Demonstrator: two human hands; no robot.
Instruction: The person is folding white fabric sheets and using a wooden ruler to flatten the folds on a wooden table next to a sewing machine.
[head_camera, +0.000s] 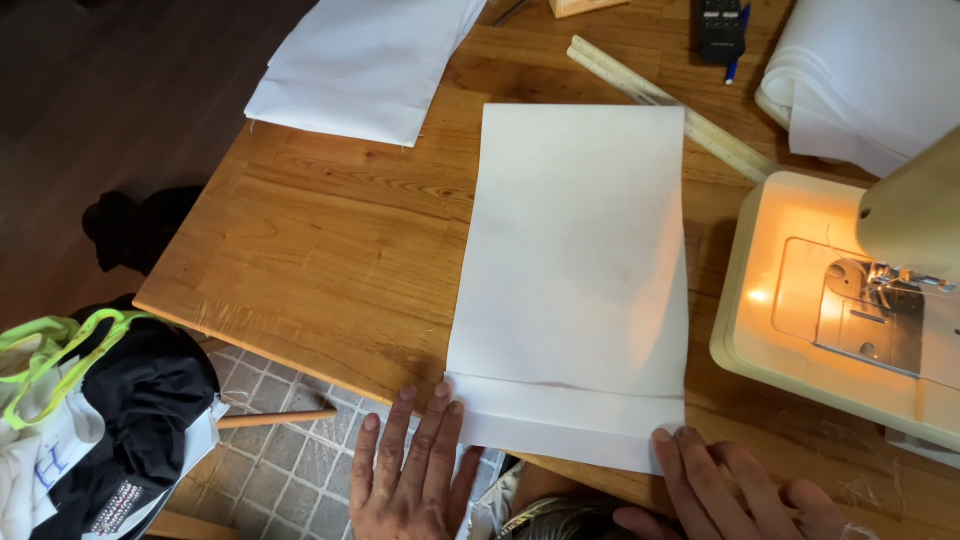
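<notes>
A white rectangular piece of fabric (575, 270) lies flat on the wooden table (330, 250), with a narrow fold turned up along its near edge (565, 420). My left hand (410, 470) lies flat with fingers spread, fingertips touching the fold's left end. My right hand (735, 490) rests palm down at the fold's right corner, fingertips on the cloth. Neither hand grips anything.
A cream sewing machine (850, 300) with its lamp lit stands at the right. A ruler (670, 105) lies diagonally behind the fabric. More white cloth (365, 60) and a roll (865, 75) sit at the back. A pile of clothes (90, 420) is lower left.
</notes>
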